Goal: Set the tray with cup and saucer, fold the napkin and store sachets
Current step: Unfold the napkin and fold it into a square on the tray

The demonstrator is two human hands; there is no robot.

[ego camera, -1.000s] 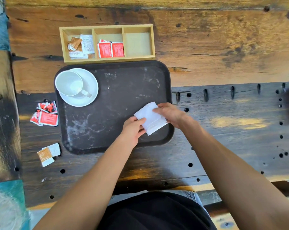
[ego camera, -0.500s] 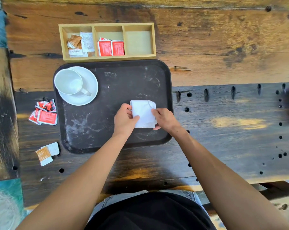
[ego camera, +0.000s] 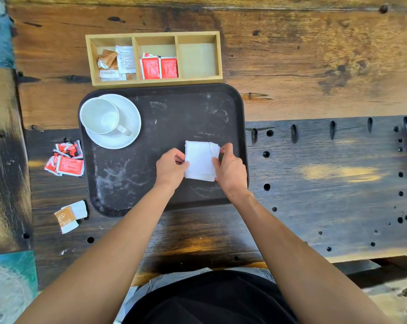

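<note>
The white folded napkin (ego camera: 201, 160) sits on the right part of the dark tray (ego camera: 165, 127), with the left hand (ego camera: 171, 167) pinching its left edge and the right hand (ego camera: 231, 168) pinching its right edge. A white cup (ego camera: 99, 115) stands on a saucer (ego camera: 127, 127) in the tray's far left corner. Just past the tray is a wooden box (ego camera: 154, 81) with sachets in its left and middle parts, and more red sachets (ego camera: 65, 160) and a brown one (ego camera: 69, 216) lie on the counter (ego camera: 314, 160) left of the tray.

Red sachets (ego camera: 158, 68): we see white print, too small to read.
White sachet (ego camera: 126, 59): we see grey lines of print, blurred.
Legible text: we find none.
</note>
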